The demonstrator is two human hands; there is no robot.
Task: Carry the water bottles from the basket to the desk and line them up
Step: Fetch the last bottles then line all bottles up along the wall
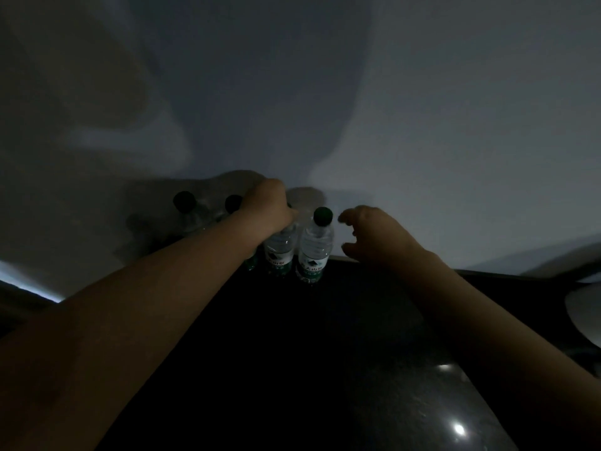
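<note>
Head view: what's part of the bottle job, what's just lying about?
Job: desk; far-left bottle; second bottle; third bottle, gripped by left hand; end bottle beside open right hand.
Lying about: pale object at right edge, unidentifiable.

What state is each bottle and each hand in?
Leftmost bottle: upright, capped.
Second bottle: upright, capped.
Third bottle: upright, cap hidden by hand.
Rightmost bottle: upright, capped, untouched.
Left hand: grips third bottle's top.
Right hand: open, touching nothing.
</note>
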